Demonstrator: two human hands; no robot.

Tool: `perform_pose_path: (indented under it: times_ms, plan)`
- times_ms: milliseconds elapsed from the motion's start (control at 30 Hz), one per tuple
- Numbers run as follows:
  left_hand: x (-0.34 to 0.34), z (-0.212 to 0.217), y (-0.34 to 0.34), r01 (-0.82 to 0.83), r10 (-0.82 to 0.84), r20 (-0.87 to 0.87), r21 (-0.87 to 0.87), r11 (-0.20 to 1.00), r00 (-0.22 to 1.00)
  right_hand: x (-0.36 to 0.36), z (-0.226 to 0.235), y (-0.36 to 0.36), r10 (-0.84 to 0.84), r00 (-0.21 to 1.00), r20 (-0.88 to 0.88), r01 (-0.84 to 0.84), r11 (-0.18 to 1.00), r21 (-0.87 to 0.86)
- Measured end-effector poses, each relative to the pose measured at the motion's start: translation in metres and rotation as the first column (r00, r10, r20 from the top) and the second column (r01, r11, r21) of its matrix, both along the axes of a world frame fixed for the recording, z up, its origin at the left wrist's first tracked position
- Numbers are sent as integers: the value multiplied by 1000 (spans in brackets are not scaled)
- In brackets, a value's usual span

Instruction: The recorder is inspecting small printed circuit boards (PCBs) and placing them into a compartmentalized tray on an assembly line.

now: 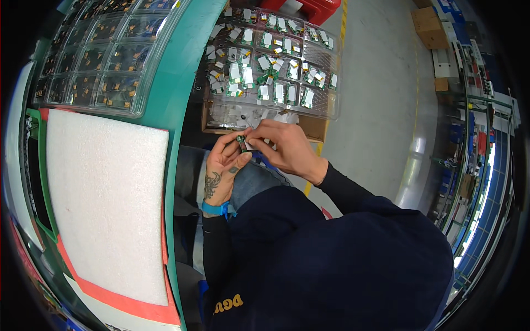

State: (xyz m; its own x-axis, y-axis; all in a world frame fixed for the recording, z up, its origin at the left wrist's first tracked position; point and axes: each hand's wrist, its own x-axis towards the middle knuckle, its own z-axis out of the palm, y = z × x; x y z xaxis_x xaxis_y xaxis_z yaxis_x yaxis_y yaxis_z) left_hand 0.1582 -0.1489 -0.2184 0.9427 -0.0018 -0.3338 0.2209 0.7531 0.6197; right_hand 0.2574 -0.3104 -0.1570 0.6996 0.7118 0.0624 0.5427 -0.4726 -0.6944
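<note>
My left hand (222, 165), with a blue band at its wrist, holds a small green circuit board (241, 141) between thumb and fingers, above my lap. My right hand (284, 144) meets it from the right, thumb and forefinger pinched together against the board's edge. A small pale piece shows between the board and those fingertips; its kind is too small to make out. Just beyond my hands lies a clear compartment tray (331, 105), holding several green boards with white rectangular parts.
A cardboard box (314, 128) sits under the tray. To the left, a green-edged table (175, 83) bears a white foam sheet (107, 204) and another clear tray (138, 110) of small dark parts. A red bin (320, 10) stands at the back; shelving (469, 138) lines the right.
</note>
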Motion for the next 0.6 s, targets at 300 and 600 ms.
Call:
perform_pose_path:
  times_ms: [300,600]
  plan:
    - [-1,1,-1,-56,56,11,-25,998,998,1,-5,1,63,997,32,-66,995,74]
    - [-3,-2,1,-48,47,-21,-64,997,999,3,-11,4,72,994,76,-82,986,147]
